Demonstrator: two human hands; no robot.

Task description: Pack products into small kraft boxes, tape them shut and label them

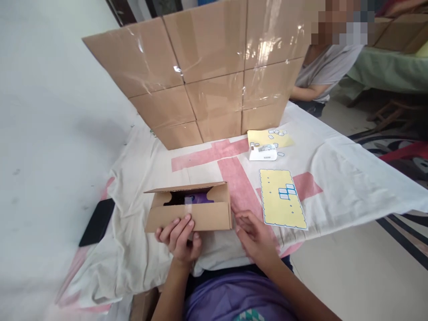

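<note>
A small cardboard box [197,217] lies on the cloth in front of me, its lid partly raised. Through the gap shows something purple [200,198], mostly hidden inside. A short strip of clear tape [188,205] sticks to the upper edge of the box's front wall. My left hand [180,237] grips the lower front of the box, fingers on the front wall. Just off the box's right end is my right hand [254,234], fingers loosely bent and apart, holding nothing I can see.
A white tape dispenser [262,154] stands behind the box, near a yellow sheet [261,135] with loose labels. Another yellow sheet [279,211] lies right. A tall taped cardboard partition [214,98] rises behind. A flat black object [96,223] lies left. A person [321,67] sits beyond.
</note>
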